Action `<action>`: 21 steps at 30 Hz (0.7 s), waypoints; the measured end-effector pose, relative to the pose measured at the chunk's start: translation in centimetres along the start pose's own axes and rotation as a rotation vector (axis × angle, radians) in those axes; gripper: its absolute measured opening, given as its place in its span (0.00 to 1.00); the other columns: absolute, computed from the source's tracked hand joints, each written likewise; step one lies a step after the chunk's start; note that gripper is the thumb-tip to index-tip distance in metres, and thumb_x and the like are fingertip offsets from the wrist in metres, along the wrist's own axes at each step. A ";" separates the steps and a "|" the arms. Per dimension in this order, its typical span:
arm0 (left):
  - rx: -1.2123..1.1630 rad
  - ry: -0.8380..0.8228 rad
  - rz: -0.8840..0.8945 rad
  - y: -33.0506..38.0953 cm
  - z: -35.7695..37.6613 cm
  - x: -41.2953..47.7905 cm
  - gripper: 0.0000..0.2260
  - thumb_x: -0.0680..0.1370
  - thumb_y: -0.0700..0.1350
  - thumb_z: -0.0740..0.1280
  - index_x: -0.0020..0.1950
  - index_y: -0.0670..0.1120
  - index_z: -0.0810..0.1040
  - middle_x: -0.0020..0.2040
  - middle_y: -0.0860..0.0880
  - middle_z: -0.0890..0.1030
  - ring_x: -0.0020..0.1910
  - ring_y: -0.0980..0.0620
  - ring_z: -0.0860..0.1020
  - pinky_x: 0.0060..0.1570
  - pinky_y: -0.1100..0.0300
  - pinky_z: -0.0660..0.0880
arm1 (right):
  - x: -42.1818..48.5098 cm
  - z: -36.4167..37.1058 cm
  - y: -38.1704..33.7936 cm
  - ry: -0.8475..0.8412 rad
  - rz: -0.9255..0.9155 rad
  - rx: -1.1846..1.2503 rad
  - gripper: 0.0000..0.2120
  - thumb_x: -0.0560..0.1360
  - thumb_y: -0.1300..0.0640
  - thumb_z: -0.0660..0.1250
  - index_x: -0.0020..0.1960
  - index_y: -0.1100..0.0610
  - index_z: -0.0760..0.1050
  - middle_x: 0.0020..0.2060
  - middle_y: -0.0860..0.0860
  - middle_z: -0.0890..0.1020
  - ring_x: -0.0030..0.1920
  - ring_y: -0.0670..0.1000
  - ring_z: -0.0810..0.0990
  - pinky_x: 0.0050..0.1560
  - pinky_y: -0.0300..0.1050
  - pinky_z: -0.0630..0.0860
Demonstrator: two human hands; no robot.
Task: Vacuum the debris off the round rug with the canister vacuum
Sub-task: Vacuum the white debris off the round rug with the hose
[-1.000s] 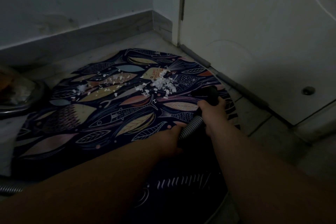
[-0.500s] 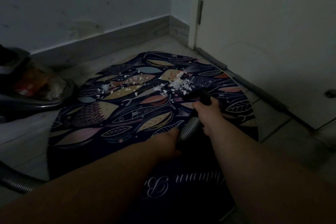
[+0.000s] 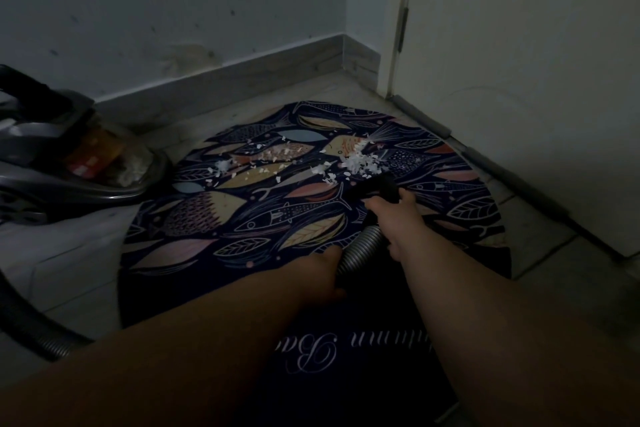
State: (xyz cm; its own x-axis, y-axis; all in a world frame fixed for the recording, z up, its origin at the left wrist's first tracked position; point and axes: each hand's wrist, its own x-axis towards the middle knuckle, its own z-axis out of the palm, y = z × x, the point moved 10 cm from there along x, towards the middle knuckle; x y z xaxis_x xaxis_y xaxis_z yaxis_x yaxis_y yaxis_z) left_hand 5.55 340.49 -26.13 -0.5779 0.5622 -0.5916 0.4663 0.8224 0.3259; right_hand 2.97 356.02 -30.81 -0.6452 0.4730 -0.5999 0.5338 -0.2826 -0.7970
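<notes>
A round dark-blue rug printed with fish and leaves in cream, pink and pale blue (image 3: 263, 218) lies flat on the pale tiled floor (image 3: 69, 260), its far right edge close to the foot of a white door (image 3: 519, 80); white cursive lettering shows on its dark near part, between the two forearms. Scattered white flakes of debris (image 3: 356, 163) sit on the far half of the rug, thickest in a heap right of centre, with a thinner trail running left to a small clump (image 3: 223, 165). The right hand (image 3: 394, 215) is closed around the black plastic end piece of the vacuum hose (image 3: 384, 185), whose tip rests just beside the near edge of the thick heap; whether it touches the flakes cannot be told in the dim light. The left hand (image 3: 322, 274) is wrapped around the ribbed silver-grey hose (image 3: 360, 248) lower down, just behind the right wrist, fingers curled under it. The dark grey canister vacuum with a clear dust bin (image 3: 69, 156) stands on the floor at the left, just beside the rug's left edge; a further stretch of ribbed hose (image 3: 31, 329) curves across the floor at the lower left.
</notes>
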 end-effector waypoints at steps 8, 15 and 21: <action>-0.036 0.011 0.057 2.0 0.1 2.2 0.29 0.77 0.48 0.66 0.73 0.45 0.55 0.68 0.42 0.71 0.64 0.44 0.72 0.59 0.56 0.70 | 0.9 -3.8 -0.6 0.165 -0.018 0.024 0.39 0.73 0.53 0.69 0.77 0.42 0.52 0.65 0.56 0.71 0.56 0.63 0.76 0.58 0.63 0.77; -0.048 -0.007 0.093 3.6 0.3 4.2 0.33 0.78 0.48 0.65 0.77 0.46 0.49 0.72 0.42 0.66 0.67 0.44 0.69 0.63 0.56 0.67 | 2.2 -6.0 -0.8 0.244 -0.036 0.038 0.38 0.72 0.53 0.69 0.76 0.43 0.54 0.69 0.56 0.70 0.56 0.62 0.76 0.56 0.61 0.77; -0.060 -0.012 0.091 3.3 0.4 5.2 0.35 0.78 0.48 0.65 0.77 0.47 0.47 0.72 0.42 0.65 0.68 0.44 0.69 0.63 0.56 0.67 | 3.3 -6.1 -0.7 0.237 -0.029 0.041 0.37 0.74 0.54 0.68 0.77 0.42 0.53 0.67 0.57 0.70 0.56 0.62 0.76 0.57 0.62 0.77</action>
State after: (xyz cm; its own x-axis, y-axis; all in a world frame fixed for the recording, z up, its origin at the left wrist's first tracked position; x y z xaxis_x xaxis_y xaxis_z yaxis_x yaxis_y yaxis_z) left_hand 4.32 346.12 -28.42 -0.5267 0.6341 -0.5661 0.4755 0.7718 0.4222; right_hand 3.80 362.82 -31.77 -0.5111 0.6624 -0.5477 0.4912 -0.2979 -0.8186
